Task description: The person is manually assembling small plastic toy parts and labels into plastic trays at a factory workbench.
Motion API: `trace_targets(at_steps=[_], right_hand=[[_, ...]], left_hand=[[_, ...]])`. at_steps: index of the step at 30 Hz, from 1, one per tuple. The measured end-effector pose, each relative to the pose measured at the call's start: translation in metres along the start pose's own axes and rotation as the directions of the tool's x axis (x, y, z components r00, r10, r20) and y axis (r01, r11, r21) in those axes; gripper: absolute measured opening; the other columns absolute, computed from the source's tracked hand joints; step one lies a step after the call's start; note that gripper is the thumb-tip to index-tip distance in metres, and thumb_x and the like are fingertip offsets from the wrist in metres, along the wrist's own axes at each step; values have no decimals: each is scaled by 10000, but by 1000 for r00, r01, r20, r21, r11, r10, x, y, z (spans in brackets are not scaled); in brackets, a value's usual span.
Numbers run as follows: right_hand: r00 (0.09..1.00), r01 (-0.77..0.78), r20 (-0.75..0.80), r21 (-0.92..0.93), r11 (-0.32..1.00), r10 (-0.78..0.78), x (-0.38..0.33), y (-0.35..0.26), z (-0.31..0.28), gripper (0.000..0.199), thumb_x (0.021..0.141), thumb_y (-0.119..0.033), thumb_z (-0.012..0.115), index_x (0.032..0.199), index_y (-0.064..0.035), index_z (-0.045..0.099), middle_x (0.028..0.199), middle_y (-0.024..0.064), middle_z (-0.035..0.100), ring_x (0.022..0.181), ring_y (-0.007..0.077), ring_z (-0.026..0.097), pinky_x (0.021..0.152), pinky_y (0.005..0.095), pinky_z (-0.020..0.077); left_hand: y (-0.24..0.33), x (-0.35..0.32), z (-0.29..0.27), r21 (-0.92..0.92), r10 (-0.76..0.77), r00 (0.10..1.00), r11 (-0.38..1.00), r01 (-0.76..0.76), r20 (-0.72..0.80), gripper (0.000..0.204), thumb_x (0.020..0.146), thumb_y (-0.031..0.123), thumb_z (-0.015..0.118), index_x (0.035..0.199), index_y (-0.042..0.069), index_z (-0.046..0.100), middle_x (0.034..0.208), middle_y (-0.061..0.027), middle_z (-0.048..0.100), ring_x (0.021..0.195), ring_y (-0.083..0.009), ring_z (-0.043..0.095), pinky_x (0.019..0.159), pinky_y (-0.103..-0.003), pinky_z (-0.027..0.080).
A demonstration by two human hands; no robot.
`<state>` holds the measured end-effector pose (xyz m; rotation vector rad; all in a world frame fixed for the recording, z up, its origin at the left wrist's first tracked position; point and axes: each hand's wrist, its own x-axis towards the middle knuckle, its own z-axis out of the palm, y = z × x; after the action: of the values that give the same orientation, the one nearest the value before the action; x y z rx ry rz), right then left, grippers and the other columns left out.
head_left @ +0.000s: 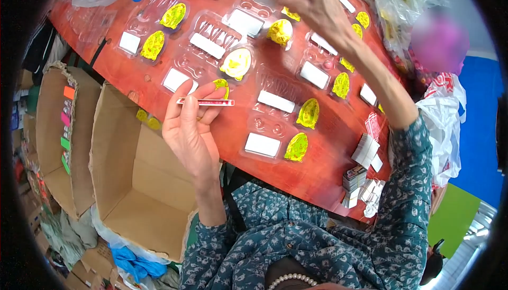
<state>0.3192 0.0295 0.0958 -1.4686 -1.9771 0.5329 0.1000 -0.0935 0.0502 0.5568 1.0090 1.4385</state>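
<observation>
Strip (217,102), red/wht | L fingers (189,115) | long axis ~L–R – free end R

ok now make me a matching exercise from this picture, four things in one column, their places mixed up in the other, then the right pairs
Things
1. large brown cardboard box
2. thin red-and-white flat strip
3. bright yellow oval pieces
4. stacks of small white cards

Places
a. pinched in the left hand
b. on the red table, near the patterned right sleeve
c. open, beside the table's left side
d. spread over the table, next to white rectangular pieces

Pairs: 1-c, 2-a, 3-d, 4-b
</observation>
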Motion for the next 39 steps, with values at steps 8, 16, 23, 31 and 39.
trace_targets(at_steps=[8, 16, 23, 31, 39], right_hand=[[992, -80, -117, -327, 942, 44, 30, 66, 16, 144, 676, -125, 581, 707, -7, 659, 626, 162, 616, 575, 272, 619, 555, 349, 483], [991, -133, -64, -378, 916, 117, 34, 60, 21, 145, 668, -161, 610, 733, -55, 684, 660, 142, 636, 603, 254, 633, 565, 341, 501], [996, -15, -85, -238, 971, -5, 40, 85, 37, 122, 688, -121, 628, 762, -37, 677, 735, 149, 648, 662, 255, 639, 597, 327, 496], [995, -104, -3, -73, 992, 104, 51, 96, 38, 141, 658, -102, 630, 762, -17, 671, 716, 148, 647, 641, 223, 637, 589, 323, 492], [996, 75, -33, -197, 978, -83, 55, 87, 33, 95, 617, -90, 632, 677, -28, 671, 642, 146, 632, 587, 233, 630, 553, 340, 495]], left_hand=[[-4, -2, 4, 1, -43, 999, 999, 43, -25, 320, 904, 148, 474, 1130, -75, 439, 972, -205, 589, 872, -258, 612, 746, -318, 526], [-6, 3, 2, -4, -14, 1000, 1000, 14, -18, 328, 903, 153, 476, 1137, -74, 435, 977, -211, 590, 869, -257, 615, 743, -312, 526], [-6, 1, 9, -2, -47, 999, 999, 47, -12, 345, 904, 163, 478, 1148, -76, 426, 980, -216, 587, 873, -261, 615, 733, -304, 526], [-7, 2, 8, -1, -46, 999, 999, 46, -7, 363, 906, 163, 476, 1166, -82, 412, 992, -217, 581, 875, -265, 613, 735, -312, 527], [-7, 4, 12, 17, -57, 998, 998, 57, -22, 388, 903, 174, 484, 1174, -91, 402, 1001, -224, 571, 880, -274, 610, 749, -317, 524]])
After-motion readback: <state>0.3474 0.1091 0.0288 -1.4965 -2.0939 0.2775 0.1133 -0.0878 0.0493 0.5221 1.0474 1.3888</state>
